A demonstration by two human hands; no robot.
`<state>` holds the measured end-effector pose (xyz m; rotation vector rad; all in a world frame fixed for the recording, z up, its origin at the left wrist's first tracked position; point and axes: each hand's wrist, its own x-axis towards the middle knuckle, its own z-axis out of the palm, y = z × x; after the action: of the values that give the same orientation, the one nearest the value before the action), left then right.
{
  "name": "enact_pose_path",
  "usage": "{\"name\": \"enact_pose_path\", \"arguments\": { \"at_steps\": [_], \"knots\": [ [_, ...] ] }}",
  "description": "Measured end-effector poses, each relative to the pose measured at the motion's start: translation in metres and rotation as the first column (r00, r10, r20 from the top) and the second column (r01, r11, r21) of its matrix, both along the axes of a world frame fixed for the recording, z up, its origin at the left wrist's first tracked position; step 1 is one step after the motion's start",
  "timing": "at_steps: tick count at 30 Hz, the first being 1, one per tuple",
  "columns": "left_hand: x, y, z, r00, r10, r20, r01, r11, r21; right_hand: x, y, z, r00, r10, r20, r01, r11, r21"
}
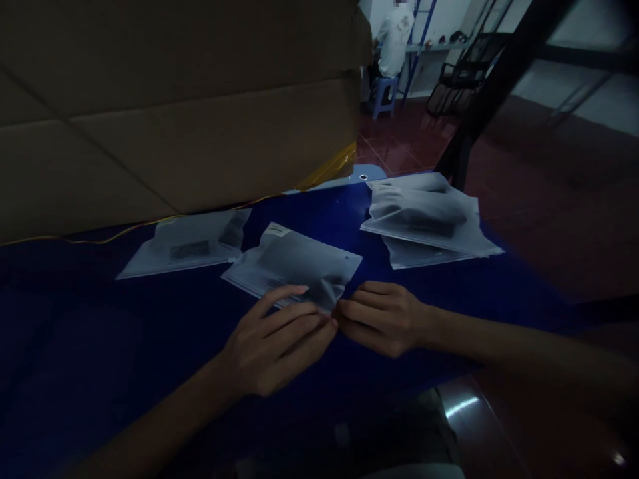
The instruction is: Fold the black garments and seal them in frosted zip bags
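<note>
A frosted plastic zip bag (pixel 299 259) with a small white label lies on the blue table, something dark showing through it. My left hand (pixel 282 336) pinches the near edge of this bag at its right corner, the index finger stretched over the plastic. My right hand (pixel 382 316) is closed at the same corner, its fingertips meeting those of the left. Left of it lies another frosted bag (pixel 200 233) with a dark printed patch. On the right, a stack of similar bags (pixel 424 213) rests near the table's edge.
A large cardboard box (pixel 200 133) walls off the table's far side. A yellow cord (pixel 114 233) runs along its foot. A dark metal post (pixel 492 93) rises at the right. Farther back, a person (pixel 397 40) sits on a blue stool (pixel 384 96) near a black chair (pixel 466 73).
</note>
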<state>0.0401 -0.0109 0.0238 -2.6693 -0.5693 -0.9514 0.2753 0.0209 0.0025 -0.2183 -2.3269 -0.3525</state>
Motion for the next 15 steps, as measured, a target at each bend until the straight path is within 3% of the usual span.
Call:
{"name": "enact_pose_path", "arguments": {
  "at_steps": [4,8,15],
  "knots": [
    [-0.004,0.005,-0.002,0.999,0.040,0.009,-0.040,0.999,0.032,0.004,0.001,0.002,0.997,-0.014,0.079,0.018,0.999,-0.049],
    [-0.019,0.015,-0.005,0.980,0.175,-0.096,-0.172,0.984,0.043,0.013,0.008,0.003,0.983,-0.058,0.177,0.060,0.998,-0.007],
    [-0.044,0.031,-0.013,0.886,0.375,-0.272,-0.372,0.926,0.064,0.028,0.023,0.006,0.879,-0.294,0.374,0.294,0.954,0.059]
  ]
}}
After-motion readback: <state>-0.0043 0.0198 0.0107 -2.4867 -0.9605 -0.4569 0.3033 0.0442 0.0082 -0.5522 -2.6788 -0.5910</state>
